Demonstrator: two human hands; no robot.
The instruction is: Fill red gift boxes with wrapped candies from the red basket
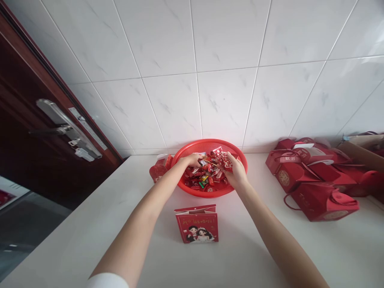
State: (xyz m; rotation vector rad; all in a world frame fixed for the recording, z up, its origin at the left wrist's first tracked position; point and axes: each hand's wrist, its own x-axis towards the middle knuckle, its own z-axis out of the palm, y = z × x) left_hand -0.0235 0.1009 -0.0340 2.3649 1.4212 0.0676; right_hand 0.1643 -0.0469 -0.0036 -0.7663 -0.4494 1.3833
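Observation:
A red plastic basket holds many wrapped candies, mostly in red wrappers, a few green and yellow. My right hand is over the basket's right side, closed on red patterned candy packets with white spots. My left hand reaches into the left side of the basket, its fingers curled down among the candies; what they hold, if anything, is hidden. In front of the basket stands a red gift bag with a cartoon bride and groom, upright, its top open.
Several red gift boxes with handles are piled on the right of the white table, beside a cardboard box. Red packaging sits left of the basket. A tiled wall rises behind, and a dark door is at left.

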